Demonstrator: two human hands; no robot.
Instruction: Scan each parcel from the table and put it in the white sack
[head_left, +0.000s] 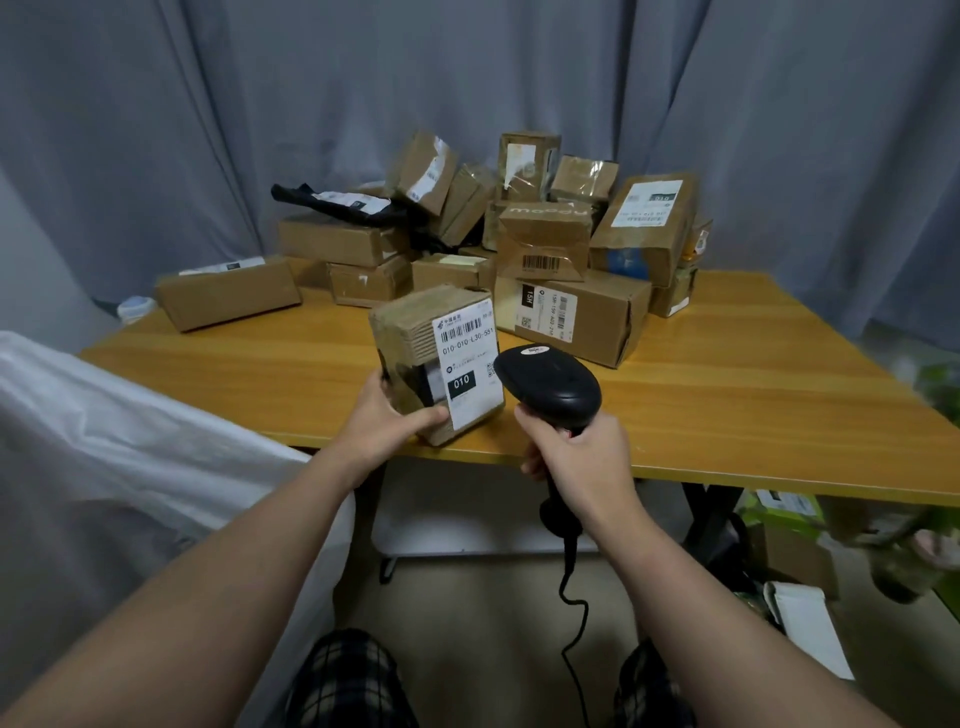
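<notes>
Scanner (549, 387) right of parcel (439, 361)

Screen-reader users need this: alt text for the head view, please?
A left hand holds a labelled cardboard parcel at the table edge while the right hand aims a black scanner at it. Other parcels pile behind; a white sack sits left.

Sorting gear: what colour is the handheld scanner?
The scanner is black; the head view shows it best.
</notes>
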